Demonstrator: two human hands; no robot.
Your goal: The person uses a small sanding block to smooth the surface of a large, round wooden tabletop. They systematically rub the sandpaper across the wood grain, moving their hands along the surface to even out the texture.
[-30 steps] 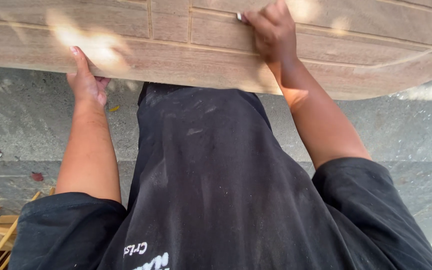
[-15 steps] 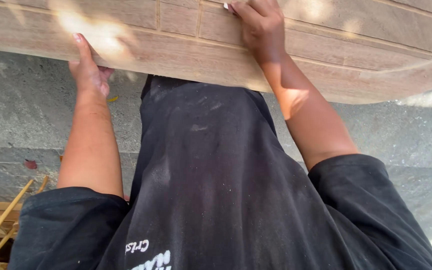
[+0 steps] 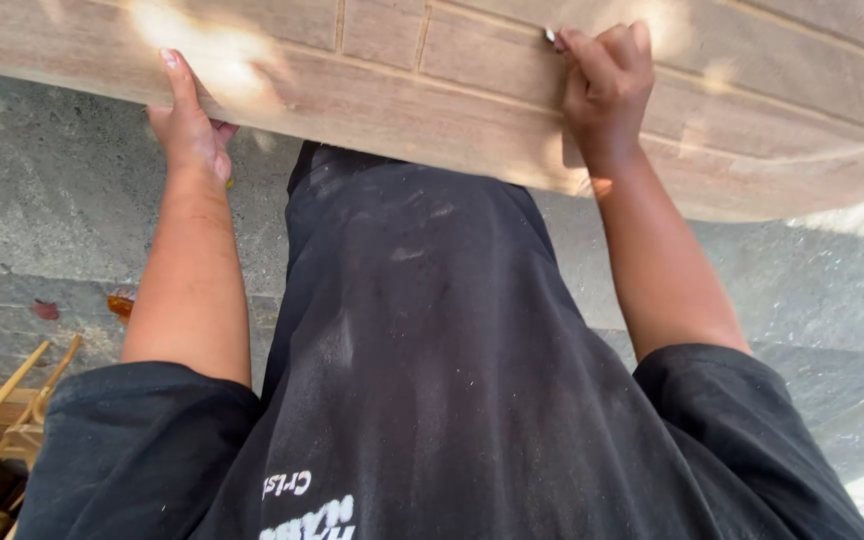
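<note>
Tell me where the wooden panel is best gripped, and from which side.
Probably the near long edge of the wooden panel, from underneath: it is broad, flat and overhangs the body. The left hand already grips that edge; the right hand presses a small tool on top.

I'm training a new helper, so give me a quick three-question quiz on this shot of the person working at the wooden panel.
1. True or false: the left hand grips the near edge of the wooden panel.
2. What does the right hand hold? A) a small pointed tool B) a hammer C) nothing
3. Fill in: the tool tip rests on a scored ___ in the panel.

Key: 1 true; 2 A; 3 line.
</note>
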